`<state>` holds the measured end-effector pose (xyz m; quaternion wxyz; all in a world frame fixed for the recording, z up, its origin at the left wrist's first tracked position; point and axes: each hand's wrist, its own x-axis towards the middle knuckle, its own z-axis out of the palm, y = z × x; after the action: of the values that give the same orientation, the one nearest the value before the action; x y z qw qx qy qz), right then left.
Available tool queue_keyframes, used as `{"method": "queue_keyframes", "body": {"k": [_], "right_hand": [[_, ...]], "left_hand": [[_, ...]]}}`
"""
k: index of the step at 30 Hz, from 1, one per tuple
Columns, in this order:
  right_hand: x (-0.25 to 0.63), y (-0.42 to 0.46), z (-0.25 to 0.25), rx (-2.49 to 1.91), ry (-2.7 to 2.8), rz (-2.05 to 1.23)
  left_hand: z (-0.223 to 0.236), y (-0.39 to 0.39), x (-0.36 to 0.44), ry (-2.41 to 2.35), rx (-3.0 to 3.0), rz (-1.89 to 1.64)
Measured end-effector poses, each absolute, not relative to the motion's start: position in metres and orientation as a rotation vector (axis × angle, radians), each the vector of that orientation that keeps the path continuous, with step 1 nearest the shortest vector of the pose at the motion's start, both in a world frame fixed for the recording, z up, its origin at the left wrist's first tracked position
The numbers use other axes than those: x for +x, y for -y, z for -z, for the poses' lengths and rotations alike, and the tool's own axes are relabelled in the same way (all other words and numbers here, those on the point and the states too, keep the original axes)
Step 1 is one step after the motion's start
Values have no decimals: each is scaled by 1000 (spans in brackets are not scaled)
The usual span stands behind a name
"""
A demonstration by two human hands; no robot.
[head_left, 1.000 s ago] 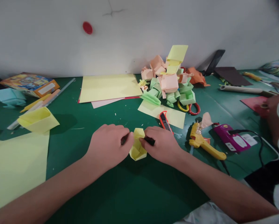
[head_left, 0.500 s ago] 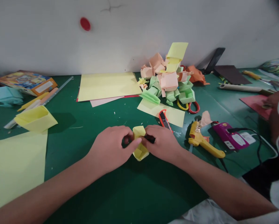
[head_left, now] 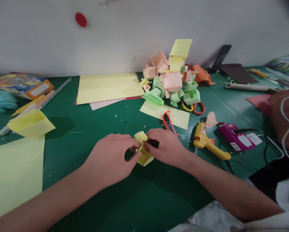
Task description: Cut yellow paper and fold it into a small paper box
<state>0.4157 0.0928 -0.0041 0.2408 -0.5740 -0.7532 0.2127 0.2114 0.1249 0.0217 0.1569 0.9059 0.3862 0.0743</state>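
A small folded yellow paper piece [head_left: 145,158] is held low over the green table between my two hands. My left hand [head_left: 113,156] pinches its left edge with thumb and fingers. From the other side my right hand [head_left: 165,146] grips it, with the fingertips partly hidden by the paper. Just beyond the right hand lies an orange and black box cutter [head_left: 168,122], partly on a yellow paper strip [head_left: 151,109]. Off to the left, a yellow folded paper box [head_left: 30,124] rests on its side.
A pile of folded pink and green paper pieces [head_left: 173,82] stands against the wall. Right of my hands are a yellow glue gun [head_left: 202,140] and a purple power adapter [head_left: 236,137] with cords. Yellow sheets [head_left: 108,87] lie at the back. Another person's arm [head_left: 283,119] shows at right.
My left thumb has drawn back from the right fingers and now pinches the paper's left side, bending its edge. The whole view has shifted slightly.
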Motion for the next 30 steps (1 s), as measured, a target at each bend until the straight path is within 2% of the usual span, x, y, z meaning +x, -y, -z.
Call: {"method": "queue_keyframes", "body": {"k": [6, 11, 19, 30], "right_hand": [[416, -92, 1, -1541, 2062, -644], [417, -92, -2, -1471, 2040, -765], [416, -90, -5, -1397, 1918, -962], [412, -89, 0, -1439, 1831, -1024]], "left_hand": [[-23, -125, 211, -1101, 2709, -121], [-28, -127, 214, -1235, 2571, -44], [-31, -134, 214, -1433, 2351, -122], [-26, -127, 217, -1292, 2331, -215]]}}
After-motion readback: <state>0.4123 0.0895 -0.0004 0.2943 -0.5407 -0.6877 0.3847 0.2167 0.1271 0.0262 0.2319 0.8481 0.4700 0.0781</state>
